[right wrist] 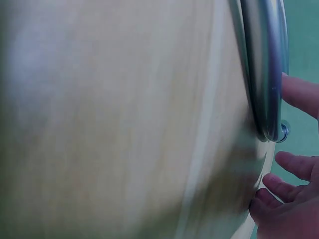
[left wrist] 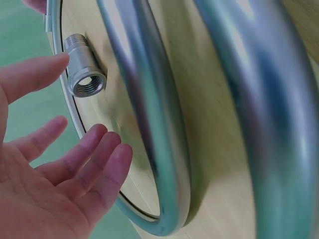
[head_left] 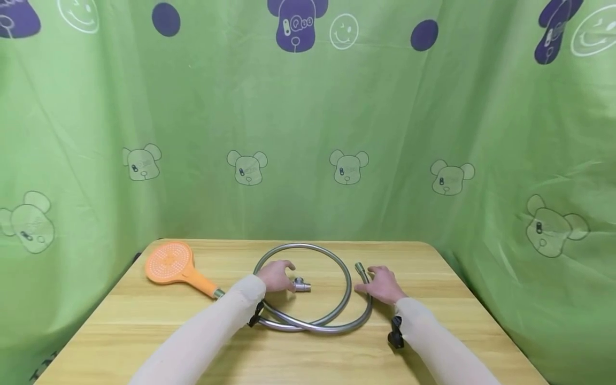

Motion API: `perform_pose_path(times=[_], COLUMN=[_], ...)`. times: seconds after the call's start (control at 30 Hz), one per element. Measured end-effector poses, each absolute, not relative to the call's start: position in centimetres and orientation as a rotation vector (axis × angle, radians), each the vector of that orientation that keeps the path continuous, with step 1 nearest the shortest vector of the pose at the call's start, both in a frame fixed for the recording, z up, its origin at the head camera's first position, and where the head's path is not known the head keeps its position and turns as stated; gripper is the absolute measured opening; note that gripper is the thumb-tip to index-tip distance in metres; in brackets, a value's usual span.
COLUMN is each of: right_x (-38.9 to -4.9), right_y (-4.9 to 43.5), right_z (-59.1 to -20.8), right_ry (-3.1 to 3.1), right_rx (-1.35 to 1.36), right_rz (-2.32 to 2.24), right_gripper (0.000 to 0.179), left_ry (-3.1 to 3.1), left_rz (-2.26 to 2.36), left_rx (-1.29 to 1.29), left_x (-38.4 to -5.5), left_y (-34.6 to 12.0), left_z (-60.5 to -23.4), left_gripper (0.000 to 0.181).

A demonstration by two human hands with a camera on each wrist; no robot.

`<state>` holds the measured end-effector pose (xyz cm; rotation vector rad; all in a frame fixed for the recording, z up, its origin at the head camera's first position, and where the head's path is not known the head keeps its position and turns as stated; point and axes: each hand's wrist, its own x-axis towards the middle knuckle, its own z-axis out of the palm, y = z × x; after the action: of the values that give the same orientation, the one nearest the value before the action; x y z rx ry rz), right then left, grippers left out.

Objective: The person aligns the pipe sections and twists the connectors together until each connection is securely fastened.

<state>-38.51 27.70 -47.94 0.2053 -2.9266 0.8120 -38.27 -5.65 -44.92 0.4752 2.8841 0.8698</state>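
A short chrome threaded fitting (head_left: 302,286) lies on the table inside the loop of a grey metal shower hose (head_left: 349,289). My left hand (head_left: 276,276) reaches over the loop's left side, thumb and fingers spread beside the fitting. The left wrist view shows the fitting's threaded socket (left wrist: 87,83) near the thumb tip, and the palm holds nothing. On the right, my right hand (head_left: 383,286) is at the hose's free end with its brass-toned nut (head_left: 360,269). In the right wrist view its thumb overlaps the hose (right wrist: 266,74), with the other fingers (right wrist: 286,188) apart from it.
An orange shower head (head_left: 169,262) lies face up at the table's left, its handle pointing toward the left forearm, which hides where the hose runs. The wooden table (head_left: 327,363) backs onto a green printed curtain (head_left: 298,214), which also hangs at both sides.
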Motion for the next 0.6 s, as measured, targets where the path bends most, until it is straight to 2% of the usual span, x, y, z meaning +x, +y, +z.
perform_pose_path(times=[0.33, 0.6], right_x=[-39.2, -39.3], right_y=[27.6, 27.4], right_z=[-48.2, -47.8], right_ry=[-2.964, -2.957], right_rx=[0.171, 0.156], right_rz=[0.741, 0.744], right_gripper=[0.08, 0.068], left_ry=[2.876, 2.857], left_rz=[0.819, 0.804], left_rx=[0.477, 0.492], left_x=[-37.9, -37.8], left_y=[-5.1, -4.5], left_z=[-44.3, -44.1], left_gripper=[0.066, 0.065])
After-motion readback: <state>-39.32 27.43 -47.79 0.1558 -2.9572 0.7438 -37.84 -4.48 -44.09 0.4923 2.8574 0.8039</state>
